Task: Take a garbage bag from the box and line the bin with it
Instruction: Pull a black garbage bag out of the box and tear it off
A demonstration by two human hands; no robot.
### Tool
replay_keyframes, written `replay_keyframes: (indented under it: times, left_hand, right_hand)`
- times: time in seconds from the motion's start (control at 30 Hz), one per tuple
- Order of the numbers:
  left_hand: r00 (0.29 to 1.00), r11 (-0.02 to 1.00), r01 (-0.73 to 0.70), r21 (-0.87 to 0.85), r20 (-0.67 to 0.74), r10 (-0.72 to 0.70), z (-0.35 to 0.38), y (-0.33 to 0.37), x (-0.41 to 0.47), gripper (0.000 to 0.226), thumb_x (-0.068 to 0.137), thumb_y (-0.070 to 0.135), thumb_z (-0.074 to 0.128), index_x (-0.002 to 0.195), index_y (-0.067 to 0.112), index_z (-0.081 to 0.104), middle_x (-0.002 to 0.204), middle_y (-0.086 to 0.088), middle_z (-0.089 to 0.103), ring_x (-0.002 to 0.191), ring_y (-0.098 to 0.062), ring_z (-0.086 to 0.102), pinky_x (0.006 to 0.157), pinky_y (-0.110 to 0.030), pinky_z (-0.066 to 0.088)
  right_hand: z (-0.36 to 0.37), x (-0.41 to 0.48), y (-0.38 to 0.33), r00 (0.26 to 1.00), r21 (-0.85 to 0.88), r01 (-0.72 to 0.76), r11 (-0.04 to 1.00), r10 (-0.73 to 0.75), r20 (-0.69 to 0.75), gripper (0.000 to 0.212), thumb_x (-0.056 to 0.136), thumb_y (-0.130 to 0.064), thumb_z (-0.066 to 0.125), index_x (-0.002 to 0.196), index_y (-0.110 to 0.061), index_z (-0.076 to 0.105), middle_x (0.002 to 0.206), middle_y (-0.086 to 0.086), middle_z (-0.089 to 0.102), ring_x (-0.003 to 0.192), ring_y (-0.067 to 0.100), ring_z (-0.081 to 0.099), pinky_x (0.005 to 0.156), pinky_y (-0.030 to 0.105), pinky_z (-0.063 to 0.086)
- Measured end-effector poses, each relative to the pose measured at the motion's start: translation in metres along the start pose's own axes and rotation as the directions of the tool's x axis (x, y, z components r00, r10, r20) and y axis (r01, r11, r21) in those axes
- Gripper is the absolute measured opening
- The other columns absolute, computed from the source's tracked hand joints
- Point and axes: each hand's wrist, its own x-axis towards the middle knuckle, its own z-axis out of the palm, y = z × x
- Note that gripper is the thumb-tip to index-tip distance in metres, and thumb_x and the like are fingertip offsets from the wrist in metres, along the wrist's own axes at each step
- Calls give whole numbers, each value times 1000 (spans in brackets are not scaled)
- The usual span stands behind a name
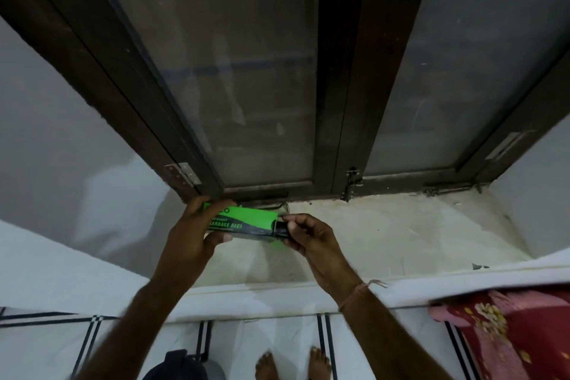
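Observation:
A green and black box (243, 222) labelled "GARBAGE BAGS" is held above a pale window sill (385, 234). My left hand (191, 237) grips the box's left end, thumb under it and fingers over the top. My right hand (311, 241) is at the box's open right end, thumb and fingers pinching something dark that sticks out there; I cannot tell if it is a bag or the flap. A dark, rounded bin (185, 367) shows partly at the bottom edge, beside my bare feet (293, 364).
A dark wooden window frame (333, 102) with frosted panes rises behind the sill, with a latch (351, 182) at its base. White walls flank it. A red floral cloth (509, 327) lies at the lower right. The floor has white tiles with black stripes.

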Motion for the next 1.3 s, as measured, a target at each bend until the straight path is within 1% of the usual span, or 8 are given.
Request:
replay_keyframes:
  times: [0.3,0.4,0.47,0.5,0.6,0.8,1.07,1.3]
  left_hand:
    - [957,956,290,-43,11,-289,64,-63,-17,68,80,-1,78,134,35,53,145,-17,45,129,-34,52,102,-51,50]
    - [958,944,261,201,-173,-228,74,-49,-19,72,77,17,84,143,21,56,150,-19,44,138,-39,41,103,-56,45]
    - [931,974,228,-11,-291,-222,79,-10,-25,59,85,26,78,139,13,57,137,-14,56,126,-29,51,96,-45,49]
    - [919,932,217,-289,-261,-295,82,14,-26,53,90,32,72,138,15,57,133,-8,60,122,-23,56,94,-37,52]
    - [894,473,316,-822,90,-440,87,57,-23,44,98,45,60,136,25,58,130,3,68,123,-16,63,98,-37,54]
    - [829,78,325,-942,245,-503,74,50,-13,40,93,26,68,126,5,65,126,-22,69,121,-35,65,96,-43,57]
    - [759,-226,362,-905,426,-492,75,53,-25,47,95,37,52,135,12,60,130,-18,69,116,-31,68,86,-45,60]
    - [773,-135,420,-898,431,-466,79,60,-28,54,97,42,59,142,11,55,137,-17,64,127,-34,62,110,-57,44]
  right_hand:
    - [-34,-21,-24,968,71,17,997,2,-251,11,93,3,65,101,2,71,97,11,76,96,20,73,91,36,60]
    - [-23,-24,-27,971,165,-21,986,59,-232,8,89,-2,67,96,-1,71,96,11,75,97,22,73,91,37,61]
    - [-12,-26,-26,975,252,-32,967,86,-204,15,81,-6,72,94,0,70,98,14,74,98,25,72,84,34,62]
    - [-6,-27,-25,977,277,-44,960,99,-187,17,79,-8,72,94,0,69,99,15,73,98,27,71,81,33,62]
    - [16,-35,-23,987,219,-92,971,119,-110,17,87,-10,70,99,2,68,107,22,72,103,32,70,84,36,61]
    - [41,-39,-24,992,-364,121,924,-129,1,21,88,-24,78,101,-8,74,98,12,77,90,25,71,73,36,57]
    - [45,-36,-28,993,-184,-90,979,74,-95,22,99,-21,63,85,-5,69,86,19,70,80,29,64,64,30,52]
    - [44,-31,-30,971,-162,-150,975,114,-211,20,107,-17,49,116,-11,65,114,19,74,107,36,70,82,39,59]
